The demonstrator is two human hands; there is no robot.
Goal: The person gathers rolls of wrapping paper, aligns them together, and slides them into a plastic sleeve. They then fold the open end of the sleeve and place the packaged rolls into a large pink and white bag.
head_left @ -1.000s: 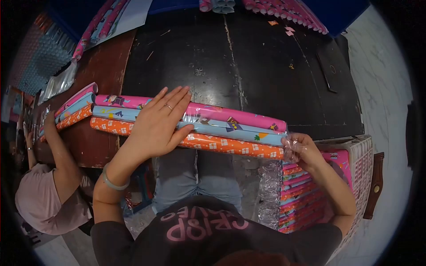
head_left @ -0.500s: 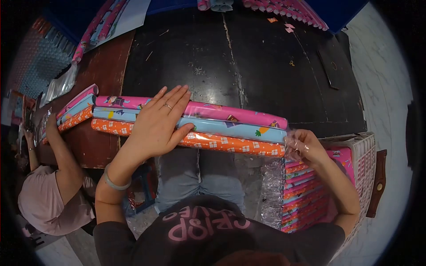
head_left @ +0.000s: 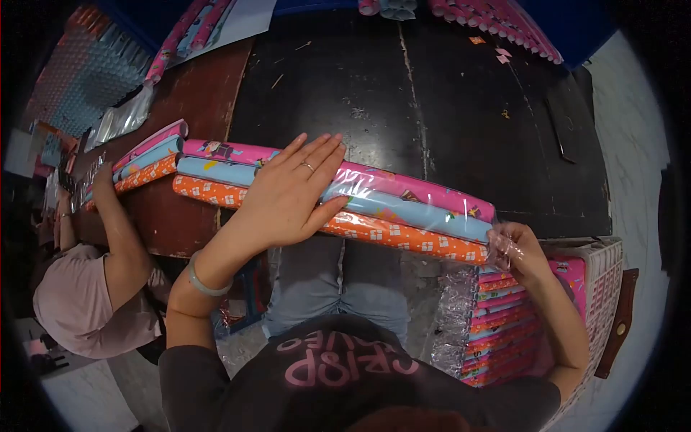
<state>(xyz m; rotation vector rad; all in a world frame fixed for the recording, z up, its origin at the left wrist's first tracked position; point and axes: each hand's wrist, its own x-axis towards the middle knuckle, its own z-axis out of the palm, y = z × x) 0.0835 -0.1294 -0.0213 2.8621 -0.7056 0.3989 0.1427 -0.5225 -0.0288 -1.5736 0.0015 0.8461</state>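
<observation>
- Pinching and bunching clear plastic film [head_left: 504,252] at the right end of the three-roll gift-wrap bundle [head_left: 450,214] with the right hand [head_left: 525,253], nearly closed, with the fingertips together on the film.
- Pressing the left hand [head_left: 284,201] flat across the middle of the bundle, palm down and open, with the thumb spread from the fingers, pinning rather than grasping.
- Turning the bundle slightly just now, judging by the printed motifs on the blue roll [head_left: 432,219] shifting toward the pink roll [head_left: 374,176]; keeping the same hold throughout, so probably still working on the film end.
- Lying side by side in the bundle: pink farthest, blue between, the orange roll [head_left: 374,232] nearest the body.
- Resting along the near edge of the black tabletop [head_left: 360,79], under the bundle.
- Holding another set of rolls [head_left: 151,157] near the bundle's left end, by a co-worker's hand [head_left: 106,189].
- Standing below the bundle's right end: wrapped roll sets [head_left: 500,327] beside a white crate [head_left: 606,288].
- Lying beyond the bundle: a row of pink rolls [head_left: 497,25].
</observation>
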